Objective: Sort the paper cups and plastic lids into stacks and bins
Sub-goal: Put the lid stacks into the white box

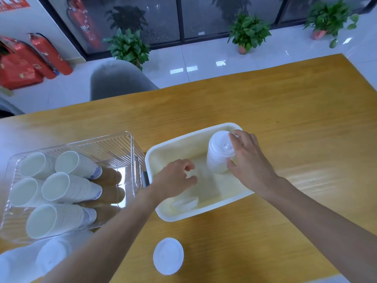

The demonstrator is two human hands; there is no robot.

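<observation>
Gripping the lid stack (pixel 221 152), right hand (pixel 251 160) over the tray (pixel 161 154).

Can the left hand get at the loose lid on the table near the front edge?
Probably yes: the lid lies alone on bare table, just right of the left forearm; left hand holds nothing visible.
</observation>
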